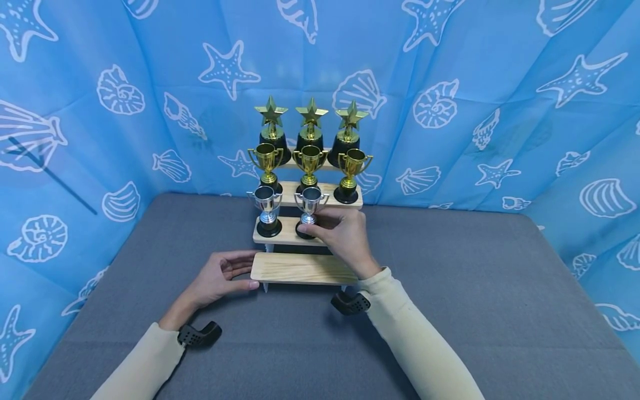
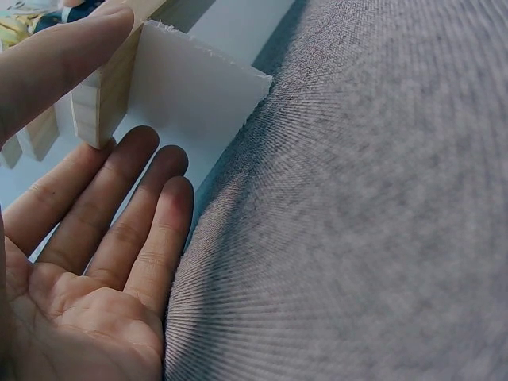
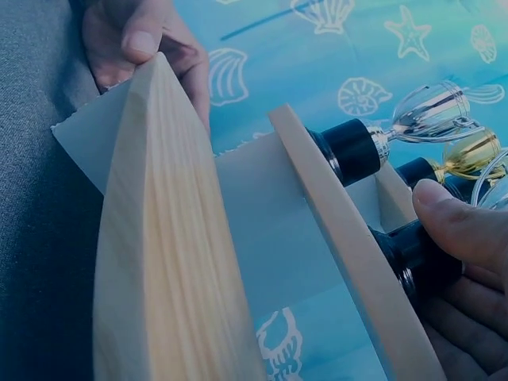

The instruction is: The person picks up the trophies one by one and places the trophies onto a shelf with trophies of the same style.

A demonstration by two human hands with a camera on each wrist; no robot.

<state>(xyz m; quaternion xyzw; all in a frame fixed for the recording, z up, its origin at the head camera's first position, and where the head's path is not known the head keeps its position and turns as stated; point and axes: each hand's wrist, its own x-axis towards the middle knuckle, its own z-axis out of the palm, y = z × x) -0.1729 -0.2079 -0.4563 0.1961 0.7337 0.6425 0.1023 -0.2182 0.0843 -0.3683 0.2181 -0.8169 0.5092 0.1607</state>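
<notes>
My right hand (image 1: 345, 239) pinches a small silver trophy cup (image 1: 310, 200) low down, near its black base (image 3: 429, 258). That base is at the second-lowest step (image 1: 287, 238) of a wooden tiered stand. On the same step, to the left, stands another silver trophy cup (image 1: 266, 201), upright. My left hand (image 1: 220, 280) is at the left end of the lowest step (image 1: 300, 268), thumb at the front corner and the other fingers fairly straight. In the left wrist view these fingers (image 2: 131, 230) lie beside the board's end and the white side support (image 2: 190, 95).
Three gold trophy cups (image 1: 309, 161) stand on the step above. Behind them, three gold star trophies (image 1: 311, 119) with black bases stand on the top step. The stand rests on a grey cloth-covered table (image 1: 475, 289), before a blue curtain (image 1: 320, 61) with shells and starfish.
</notes>
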